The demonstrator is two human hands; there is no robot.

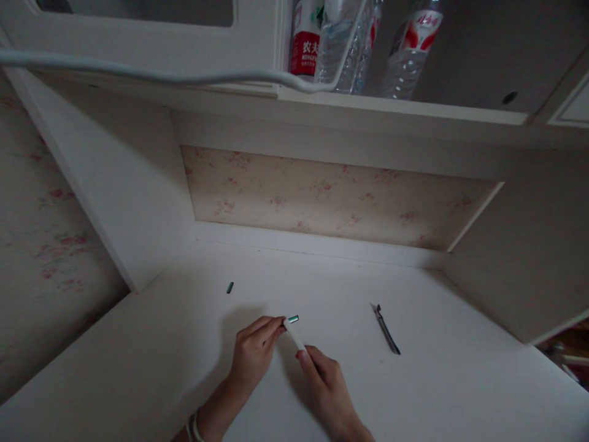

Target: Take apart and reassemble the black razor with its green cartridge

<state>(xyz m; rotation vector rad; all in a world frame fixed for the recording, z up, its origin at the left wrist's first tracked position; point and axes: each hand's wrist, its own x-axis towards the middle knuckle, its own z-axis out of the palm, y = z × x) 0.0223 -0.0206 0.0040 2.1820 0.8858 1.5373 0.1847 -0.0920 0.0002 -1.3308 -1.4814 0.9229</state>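
My right hand [327, 383] is closed around the lower part of a slim white handle, which tilts up and to the left. Crosswise at its upper end sits a small head with a shiny green face, so it looks like a razor [294, 334]. The fingers of my left hand [255, 347] pinch that upper end from the left. Farther off on the white desk lies a small dark green strip [230, 287], similar in size to the head. To the right rests a thin dark-and-grey tool [386, 331] with a narrow tip; its kind is unclear.
A white desk [151, 374] spreads beneath my hands, with side panels and a low back ledge. Overhead is a shelf [460, 110] with several plastic bottles [414, 52]. A pale cable [184, 77] runs across in front of the shelf.
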